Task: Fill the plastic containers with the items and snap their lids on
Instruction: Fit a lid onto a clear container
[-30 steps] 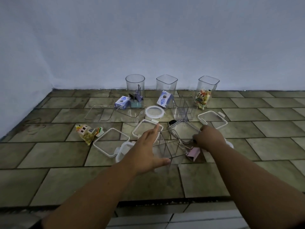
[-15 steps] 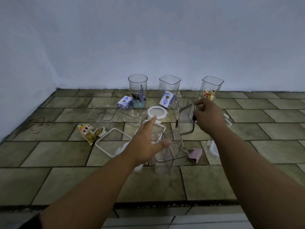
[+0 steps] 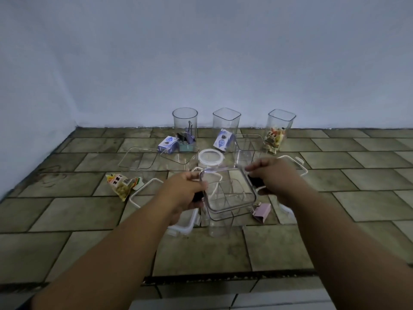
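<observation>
Head view: lid over clear container

Tiled floor (image 3: 89, 211) carrying scattered containers. Square lid (image 3: 228, 191) above clear container (image 3: 220, 222), near centre. Left hand (image 3: 183, 193) and right hand (image 3: 274, 175) gripping lid's opposite edges, fingers clenched. Pink binder clip (image 3: 261, 212) just beside.

Single head-worn wide-angle view, looking forward and down over both forearms onto a grey-green tiled floor (image 3: 67, 211). Faces a plain pale blue wall (image 3: 201, 63) meeting the floor past mid-frame. Hands close to the lens, lower centre; clear plastic containers farther off by the wall. No second view.
</observation>
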